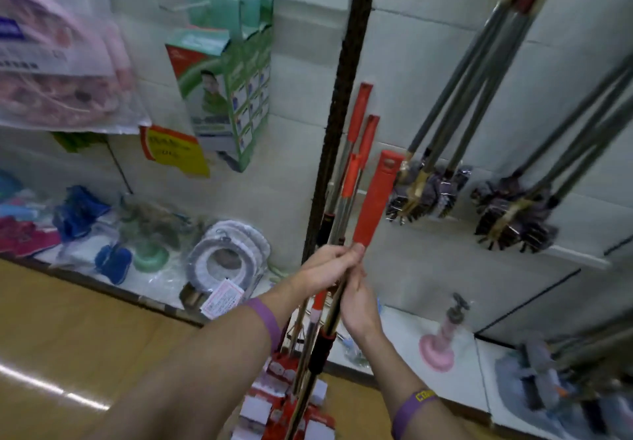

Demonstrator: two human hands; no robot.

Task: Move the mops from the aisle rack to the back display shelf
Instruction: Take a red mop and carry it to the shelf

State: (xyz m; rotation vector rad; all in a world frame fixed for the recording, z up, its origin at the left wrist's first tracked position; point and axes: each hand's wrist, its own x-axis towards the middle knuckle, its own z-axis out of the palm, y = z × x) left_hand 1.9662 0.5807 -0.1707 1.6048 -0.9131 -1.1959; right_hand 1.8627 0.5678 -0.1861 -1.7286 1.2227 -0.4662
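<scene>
The left hand [323, 266] and the right hand [358, 302] hold the mops [375, 200] upright as one bundle, fingers [337, 251] curled round the poles, probably so none slides away.

Left hand [323, 266], right hand [358, 301] together, grips closed round mops [375, 200].
</scene>
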